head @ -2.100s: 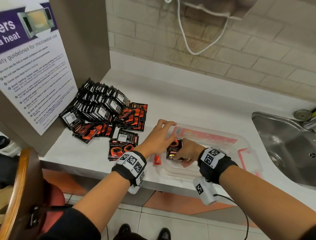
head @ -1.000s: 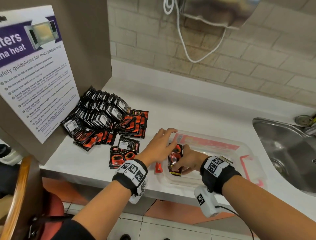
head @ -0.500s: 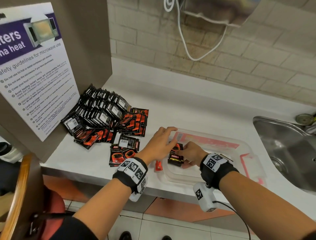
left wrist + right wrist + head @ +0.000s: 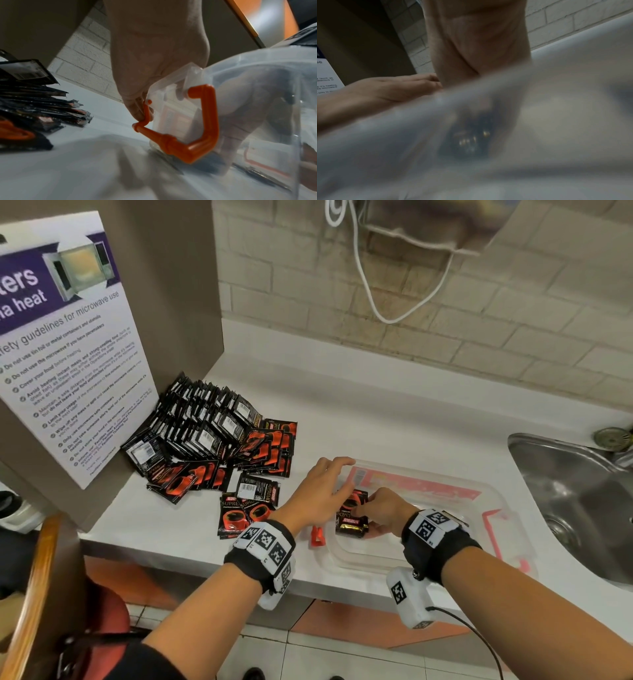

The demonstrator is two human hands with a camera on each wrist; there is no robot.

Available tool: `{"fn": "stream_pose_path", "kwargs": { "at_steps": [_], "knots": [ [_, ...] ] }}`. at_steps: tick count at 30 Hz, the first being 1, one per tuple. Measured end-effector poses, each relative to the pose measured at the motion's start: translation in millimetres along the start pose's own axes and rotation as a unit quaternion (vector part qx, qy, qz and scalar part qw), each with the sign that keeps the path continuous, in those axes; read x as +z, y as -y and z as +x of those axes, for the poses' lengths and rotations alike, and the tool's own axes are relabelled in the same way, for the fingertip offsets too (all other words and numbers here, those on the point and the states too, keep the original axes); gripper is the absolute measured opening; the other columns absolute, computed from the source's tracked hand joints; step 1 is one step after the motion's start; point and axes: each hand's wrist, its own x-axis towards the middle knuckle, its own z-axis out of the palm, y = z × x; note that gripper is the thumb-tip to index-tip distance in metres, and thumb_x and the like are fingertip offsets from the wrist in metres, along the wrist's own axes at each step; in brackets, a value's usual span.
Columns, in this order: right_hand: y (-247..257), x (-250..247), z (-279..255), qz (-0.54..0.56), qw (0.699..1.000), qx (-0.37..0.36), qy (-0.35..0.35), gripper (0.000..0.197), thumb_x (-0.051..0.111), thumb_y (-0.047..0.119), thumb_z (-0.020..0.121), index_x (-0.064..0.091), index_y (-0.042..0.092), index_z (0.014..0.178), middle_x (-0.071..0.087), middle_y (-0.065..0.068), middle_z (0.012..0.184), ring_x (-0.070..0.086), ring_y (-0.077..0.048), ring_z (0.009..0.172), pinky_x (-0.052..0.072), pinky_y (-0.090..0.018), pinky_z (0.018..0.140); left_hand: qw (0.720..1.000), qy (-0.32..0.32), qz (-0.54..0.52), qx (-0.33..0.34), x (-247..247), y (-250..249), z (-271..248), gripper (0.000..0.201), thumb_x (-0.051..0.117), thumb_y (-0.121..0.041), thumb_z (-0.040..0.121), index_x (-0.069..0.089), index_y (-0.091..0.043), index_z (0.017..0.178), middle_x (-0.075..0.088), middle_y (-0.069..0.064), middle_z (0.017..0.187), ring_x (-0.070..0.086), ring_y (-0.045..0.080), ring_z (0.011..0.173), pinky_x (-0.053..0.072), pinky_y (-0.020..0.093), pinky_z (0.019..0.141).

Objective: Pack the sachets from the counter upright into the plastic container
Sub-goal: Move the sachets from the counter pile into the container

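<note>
A clear plastic container with orange clips lies on the white counter, near its front edge. My right hand is inside its left end and grips a small bundle of black-and-red sachets, which stands tilted on the floor of the container. My left hand rests on the left rim with straight fingers; its thumb touches the orange clip. A big pile of sachets lies to the left, with three loose ones closer. The right wrist view is blurred by the container wall.
A steel sink is set into the counter at the right. A brown panel with a microwave poster stands behind the pile. A white cable hangs on the brick wall. A wooden chair is at the lower left.
My right hand lifted the bundle upright inside the container's left end, then lowered and tilted it there. My left hand has stayed on the rim.
</note>
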Motion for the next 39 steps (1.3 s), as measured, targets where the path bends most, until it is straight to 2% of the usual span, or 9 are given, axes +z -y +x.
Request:
{"fn": "stream_pose_path", "kwargs": {
  "at_steps": [3,5,11,21,27,33,35,37,39],
  "knots": [
    [-1,1,0,-0.004,1.000,-0.005,-0.026,0.012,0.071,0.005,0.090,0.061,0.000,0.092,0.071,-0.020,0.096,0.073,-0.034,0.085,0.062,-0.049,0.078,1.000,-0.002,0.005,0.003,0,0,0,0.046,0.046,-0.036,0.104,0.033,-0.032,0.148,0.041,0.001,0.126,0.043,0.021,0.127,0.039,0.032,0.105],
    [0,2,-1,-0.008,0.999,-0.010,-0.044,0.013,0.071,0.008,0.091,0.061,0.000,0.092,0.071,-0.021,0.097,0.074,-0.036,0.086,0.061,-0.051,0.079,1.000,-0.003,0.008,0.003,0,0,0,0.046,0.046,-0.036,0.104,0.033,-0.032,0.148,0.040,0.000,0.122,0.043,0.021,0.125,0.038,0.030,0.103],
    [2,6,-4,-0.121,0.986,-0.055,-0.102,0.017,0.066,0.016,0.094,0.066,0.000,0.101,0.073,-0.018,0.096,0.075,-0.032,0.083,0.063,-0.044,0.075,1.000,-0.003,0.011,0.001,0,-2,0,0.046,0.046,-0.035,0.105,0.033,-0.031,0.149,0.041,0.002,0.123,0.044,0.021,0.122,0.038,0.029,0.103],
    [3,7,-9,-0.161,0.977,-0.078,-0.117,0.028,0.064,0.023,0.094,0.068,-0.002,0.106,0.072,-0.019,0.101,0.072,-0.033,0.092,0.060,-0.045,0.083,1.000,-0.004,0.016,-0.002,0,-2,-1,0.046,0.046,-0.034,0.104,0.034,-0.031,0.148,0.043,0.004,0.120,0.046,0.021,0.117,0.041,0.035,0.102],
    [1,2,-7,-0.115,0.984,-0.064,-0.118,0.025,0.068,0.026,0.092,0.062,0.008,0.076,0.066,-0.008,0.069,0.068,-0.021,0.059,0.063,-0.039,0.066,1.000,-0.005,0.013,-0.007,0,-3,-1,0.044,0.045,-0.035,0.105,0.035,-0.030,0.147,0.042,0.003,0.116,0.047,0.022,0.115,0.040,0.032,0.099],
    [0,-2,-8,-0.124,0.982,-0.070,-0.122,0.033,0.069,0.031,0.092,0.057,0.011,0.069,0.062,-0.004,0.066,0.064,-0.019,0.060,0.062,-0.034,0.062,1.000,-0.001,0.013,-0.016,-2,-5,-2,0.043,0.037,-0.046,0.106,0.038,-0.032,0.147,0.044,0.002,0.119,0.045,0.024,0.122,0.039,0.037,0.106],
    [1,-6,-12,-0.181,0.970,-0.091,-0.135,0.034,0.068,0.035,0.092,0.056,0.011,0.070,0.059,-0.002,0.071,0.061,-0.020,0.066,0.060,-0.035,0.064,1.000,-0.008,0.025,-0.011,-6,-5,-2,0.046,0.029,-0.050,0.106,0.041,-0.032,0.148,0.047,0.004,0.125,0.042,0.022,0.126,0.035,0.041,0.110],
    [4,-10,-21,-0.245,0.950,-0.119,-0.155,0.026,0.068,0.037,0.092,0.063,0.013,0.083,0.063,-0.004,0.085,0.057,-0.018,0.073,0.047,-0.026,0.058,0.999,-0.019,0.025,-0.006,-12,-6,-5,0.051,0.023,-0.052,0.106,0.042,-0.033,0.149,0.047,0.003,0.135,0.038,0.020,0.131,0.031,0.041,0.112],
    [12,-15,-32,-0.255,0.939,-0.151,-0.172,0.019,0.068,0.033,0.091,0.061,0.015,0.086,0.067,-0.005,0.094,0.054,-0.015,0.075,0.036,-0.021,0.054,0.999,-0.042,0.010,-0.010,-23,-4,-11,0.053,0.022,-0.054,0.106,0.043,-0.032,0.149,0.047,0.002,0.142,0.035,0.018,0.136,0.028,0.039,0.114]
  ]
}}
